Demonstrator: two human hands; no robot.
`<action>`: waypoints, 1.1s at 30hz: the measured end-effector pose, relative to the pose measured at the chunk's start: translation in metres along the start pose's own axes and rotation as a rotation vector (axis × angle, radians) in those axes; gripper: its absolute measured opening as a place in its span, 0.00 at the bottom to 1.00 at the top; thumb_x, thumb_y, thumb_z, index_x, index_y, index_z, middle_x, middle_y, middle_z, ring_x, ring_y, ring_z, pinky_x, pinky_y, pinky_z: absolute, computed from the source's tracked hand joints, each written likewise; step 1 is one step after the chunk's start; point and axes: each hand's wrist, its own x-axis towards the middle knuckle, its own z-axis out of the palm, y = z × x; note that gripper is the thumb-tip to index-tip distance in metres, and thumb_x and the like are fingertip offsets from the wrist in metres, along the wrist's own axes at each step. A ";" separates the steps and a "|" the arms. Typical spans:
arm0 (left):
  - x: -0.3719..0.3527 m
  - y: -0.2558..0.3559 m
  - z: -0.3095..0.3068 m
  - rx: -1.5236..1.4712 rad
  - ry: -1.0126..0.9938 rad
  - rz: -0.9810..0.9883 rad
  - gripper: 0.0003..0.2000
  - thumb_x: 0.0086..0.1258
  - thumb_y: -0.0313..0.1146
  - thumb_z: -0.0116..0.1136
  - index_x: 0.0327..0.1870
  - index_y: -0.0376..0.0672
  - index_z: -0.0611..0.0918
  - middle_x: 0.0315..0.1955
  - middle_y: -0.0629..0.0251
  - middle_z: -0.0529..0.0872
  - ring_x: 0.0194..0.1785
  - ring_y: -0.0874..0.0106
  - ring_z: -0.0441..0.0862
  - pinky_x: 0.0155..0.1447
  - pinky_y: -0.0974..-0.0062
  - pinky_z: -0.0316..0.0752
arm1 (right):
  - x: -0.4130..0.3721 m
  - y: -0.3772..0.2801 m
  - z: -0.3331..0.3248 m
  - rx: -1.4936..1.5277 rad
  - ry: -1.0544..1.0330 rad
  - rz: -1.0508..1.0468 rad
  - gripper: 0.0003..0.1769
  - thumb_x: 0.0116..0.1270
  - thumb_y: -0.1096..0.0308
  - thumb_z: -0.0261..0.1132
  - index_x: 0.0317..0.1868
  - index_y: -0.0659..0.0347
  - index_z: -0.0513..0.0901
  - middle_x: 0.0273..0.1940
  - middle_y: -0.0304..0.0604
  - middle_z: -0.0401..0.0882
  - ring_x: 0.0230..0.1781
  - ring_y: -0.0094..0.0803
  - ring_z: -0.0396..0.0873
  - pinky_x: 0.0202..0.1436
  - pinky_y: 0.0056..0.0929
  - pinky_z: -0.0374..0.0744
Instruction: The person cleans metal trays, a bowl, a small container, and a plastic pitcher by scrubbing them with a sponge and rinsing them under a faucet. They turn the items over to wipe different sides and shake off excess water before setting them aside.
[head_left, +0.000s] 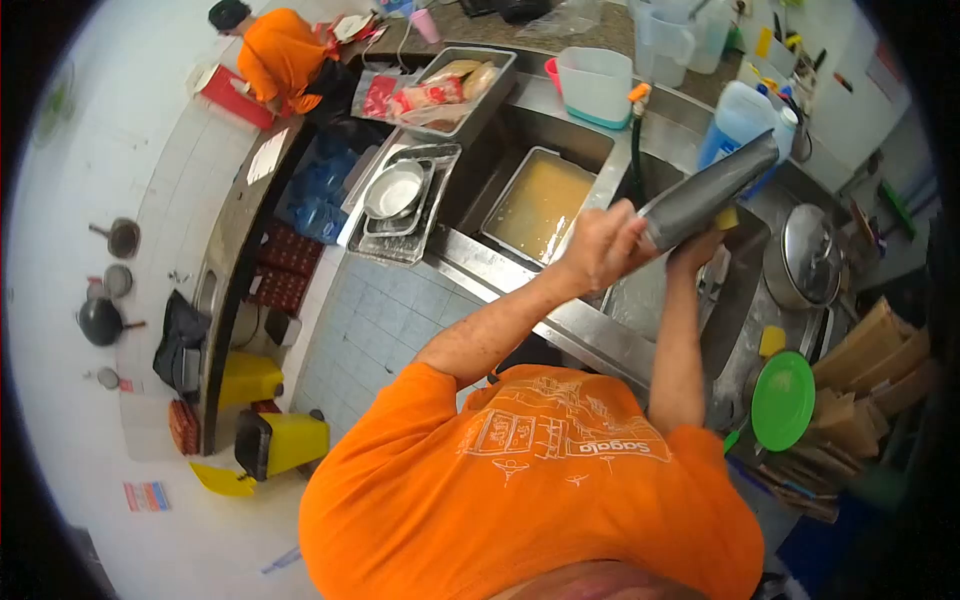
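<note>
Dark grey pan [712,190], raised and tilted above the right basin [738,278] of the sink; gripped at the near end by the left hand [606,242]. Below the pan, partly hidden: the right hand [694,252], fingers closed on a yellow sponge [727,217]; cannot tell whether pressed against the underside. Step in hand, by judgement: scrubbing of the pan, 1 side at a time. For the next move, apply firm left-hand support, turn the pan to expose other surfaces, and allow clearance from the light blue container [738,118] near the far end. For rinsing, consider the green hose [637,150].
</note>
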 end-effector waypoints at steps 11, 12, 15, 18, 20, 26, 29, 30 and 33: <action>-0.050 -0.022 -0.103 0.446 -0.404 0.640 0.22 0.62 0.49 0.65 0.19 0.48 0.67 0.13 0.72 0.67 0.14 0.73 0.71 0.16 0.74 0.66 | -0.112 -0.083 0.043 0.221 -0.644 0.809 0.27 0.71 0.55 0.57 0.63 0.65 0.69 0.54 0.46 0.77 0.54 0.39 0.78 0.57 0.39 0.78; -0.059 -0.024 -0.112 0.467 -0.425 0.667 0.22 0.61 0.51 0.65 0.20 0.48 0.67 0.15 0.73 0.67 0.16 0.75 0.72 0.17 0.76 0.66 | -0.129 -0.085 0.052 0.105 -0.555 0.807 0.21 0.67 0.65 0.58 0.57 0.66 0.71 0.48 0.44 0.79 0.47 0.37 0.81 0.51 0.36 0.83; -0.089 -0.041 -0.144 0.470 -0.434 0.642 0.21 0.62 0.51 0.64 0.21 0.48 0.67 0.16 0.74 0.67 0.19 0.76 0.72 0.18 0.77 0.67 | -0.144 -0.047 0.058 -0.064 -0.693 0.758 0.20 0.60 0.75 0.59 0.53 0.67 0.70 0.47 0.47 0.75 0.48 0.38 0.78 0.51 0.37 0.82; -0.112 -0.060 -0.200 0.422 -0.331 0.426 0.21 0.57 0.55 0.67 0.27 0.48 0.74 0.27 0.69 0.75 0.33 0.68 0.76 0.38 0.68 0.71 | -0.175 -0.020 0.086 -0.203 -0.556 0.603 0.18 0.54 0.77 0.59 0.47 0.68 0.70 0.44 0.44 0.73 0.41 0.36 0.76 0.51 0.36 0.77; -0.145 -0.085 -0.240 0.503 -0.005 0.137 0.26 0.54 0.58 0.69 0.39 0.45 0.76 0.37 0.64 0.78 0.45 0.61 0.75 0.52 0.60 0.68 | -0.180 0.009 0.100 -0.321 -0.486 0.481 0.17 0.50 0.75 0.58 0.44 0.68 0.72 0.41 0.42 0.73 0.35 0.32 0.72 0.48 0.30 0.72; -0.298 -0.242 -0.301 0.625 1.106 -1.122 0.36 0.59 0.45 0.68 0.60 0.31 0.64 0.48 0.51 0.78 0.54 0.56 0.74 0.58 0.53 0.66 | -0.148 0.071 0.109 -0.737 -0.507 0.156 0.11 0.49 0.72 0.57 0.34 0.69 0.77 0.29 0.40 0.75 0.30 0.29 0.72 0.37 0.28 0.70; -0.305 -0.259 -0.313 -0.314 1.152 -1.164 0.25 0.58 0.33 0.63 0.53 0.28 0.70 0.43 0.52 0.79 0.44 0.58 0.79 0.47 0.58 0.76 | -0.135 0.100 0.096 -0.852 -0.464 0.037 0.13 0.47 0.72 0.59 0.34 0.71 0.77 0.28 0.42 0.76 0.29 0.31 0.73 0.35 0.31 0.72; -0.305 -0.267 -0.318 -0.370 1.120 -1.204 0.21 0.57 0.30 0.61 0.49 0.28 0.72 0.41 0.53 0.79 0.40 0.59 0.80 0.43 0.60 0.78 | -0.133 0.107 0.092 -0.893 -0.442 0.007 0.13 0.47 0.72 0.59 0.35 0.71 0.77 0.28 0.42 0.76 0.28 0.31 0.73 0.35 0.32 0.72; -0.325 -0.296 -0.335 -0.444 1.188 -1.160 0.11 0.55 0.25 0.54 0.39 0.30 0.77 0.35 0.55 0.79 0.35 0.61 0.81 0.36 0.60 0.80 | -0.139 0.111 0.084 -0.944 -0.431 -0.024 0.12 0.48 0.73 0.59 0.34 0.70 0.77 0.27 0.42 0.75 0.27 0.31 0.73 0.33 0.32 0.72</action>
